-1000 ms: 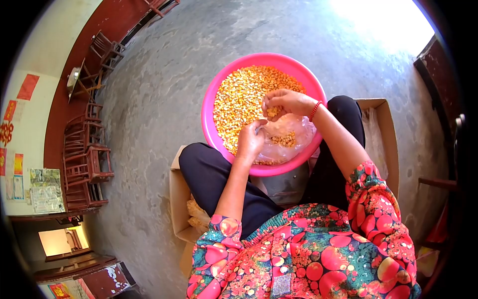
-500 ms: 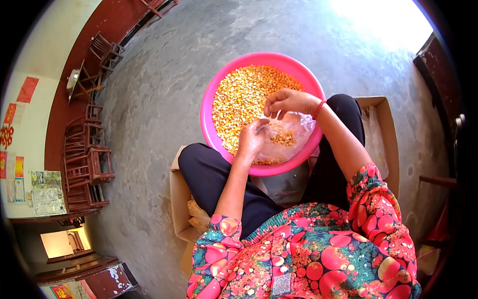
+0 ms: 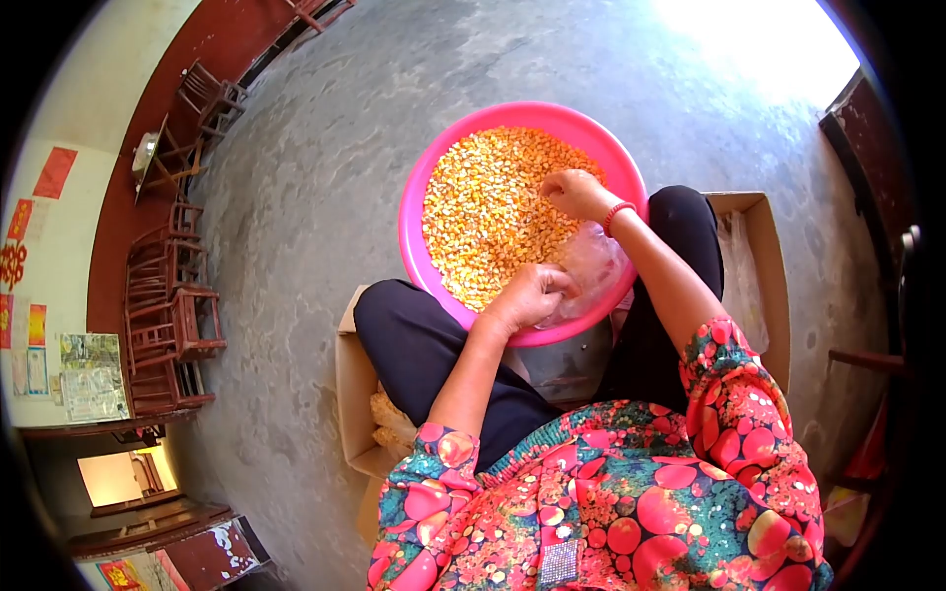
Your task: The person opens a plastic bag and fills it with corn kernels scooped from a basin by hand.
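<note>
A pink basin (image 3: pixel 413 219) between my knees holds a wide layer of yellow-orange corn kernels (image 3: pixel 483 187). On its lower right side lies a clear plastic bag (image 3: pixel 594 264). My left hand (image 3: pixel 535 295) is closed on the near edge of the bag, fingers pinched together. Over the kernels at the basin's right side is my right hand (image 3: pixel 579 193), with a red bracelet at the wrist. Its fingers are curled downward, and whatever they may hold is hidden.
An open cardboard box (image 3: pixel 774 286) with plastic inside stands by my right leg. Another box (image 3: pixel 355 404) holding pale yellow pieces is at my left. Wooden chairs (image 3: pixel 177 325) line the wall on the left.
My left hand has moved down and right onto the bag's near edge. My right hand has shifted up and right, away from the bag's opening. The kernels inside the bag no longer show.
</note>
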### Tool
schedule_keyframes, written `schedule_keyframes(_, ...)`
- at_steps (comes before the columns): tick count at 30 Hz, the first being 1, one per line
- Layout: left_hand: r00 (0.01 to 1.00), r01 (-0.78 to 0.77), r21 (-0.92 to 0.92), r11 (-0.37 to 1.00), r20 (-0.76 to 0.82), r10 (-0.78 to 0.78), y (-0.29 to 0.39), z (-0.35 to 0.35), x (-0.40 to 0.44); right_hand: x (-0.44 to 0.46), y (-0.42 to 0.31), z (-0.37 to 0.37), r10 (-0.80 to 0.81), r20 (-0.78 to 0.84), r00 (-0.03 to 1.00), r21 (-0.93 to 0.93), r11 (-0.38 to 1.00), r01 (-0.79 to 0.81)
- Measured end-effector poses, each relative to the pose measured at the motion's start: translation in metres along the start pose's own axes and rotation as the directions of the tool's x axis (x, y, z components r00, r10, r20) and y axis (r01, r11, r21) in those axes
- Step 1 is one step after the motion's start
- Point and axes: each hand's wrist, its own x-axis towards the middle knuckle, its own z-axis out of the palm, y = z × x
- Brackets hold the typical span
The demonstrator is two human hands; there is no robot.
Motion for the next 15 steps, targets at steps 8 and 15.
schedule_keyframes(8, 0.989, 0.145, -0.106, 0.984, -0.002, -0.146, 0.005, 0.002, 0.0, -0.004, -0.009, 0.019, 0.077, 0.15, 0.986, -0.217, 0.975, -0.043)
schedule_keyframes(15, 0.99, 0.14, -0.087, 0.986, 0.013, -0.139, 0.003, 0.003, 0.003, -0.009, -0.018, 0.018, 0.133, 0.335, 0.933, 0.187, 0.961, -0.204)
